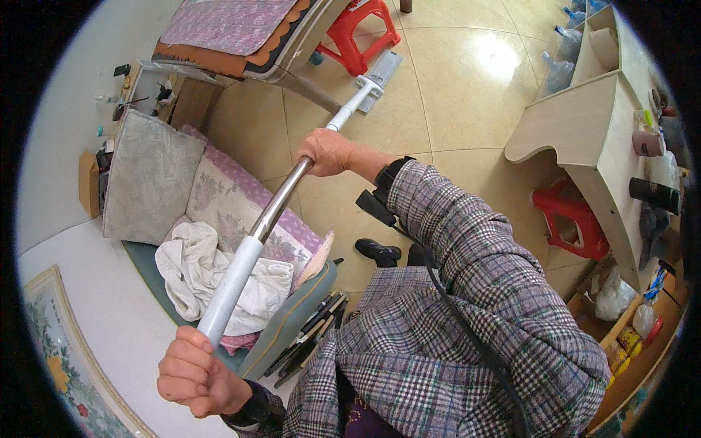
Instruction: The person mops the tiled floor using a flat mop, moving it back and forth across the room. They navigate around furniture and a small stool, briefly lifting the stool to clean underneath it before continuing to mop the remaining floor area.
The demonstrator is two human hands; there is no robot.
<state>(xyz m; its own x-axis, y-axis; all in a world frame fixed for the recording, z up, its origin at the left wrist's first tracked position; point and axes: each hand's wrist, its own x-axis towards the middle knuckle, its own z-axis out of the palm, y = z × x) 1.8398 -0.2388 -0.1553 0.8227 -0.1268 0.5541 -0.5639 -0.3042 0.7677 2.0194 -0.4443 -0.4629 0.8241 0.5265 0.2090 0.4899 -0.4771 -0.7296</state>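
Note:
A flat mop with a white and chrome telescopic handle (278, 203) runs slantwise across the view. My left hand (200, 372) is closed around the white grip at the handle's near end. Further up the pole, my right hand (327, 152) wraps around it where chrome meets white. The grey rectangular mop head (383, 76) lies on the tiled floor (465, 98), close to a table leg and a red plastic stool (358, 35). Whatever pad is under the head is hidden.
Below the handle stands a cushioned sofa (290, 323) with a white towel (186, 268) and a grey cushion (153, 175). A cloth-covered table (230, 27) is at the upper left. On the right are a curved-edge desk (591, 120), another red stool (569, 219) and plastic bottles (558, 71).

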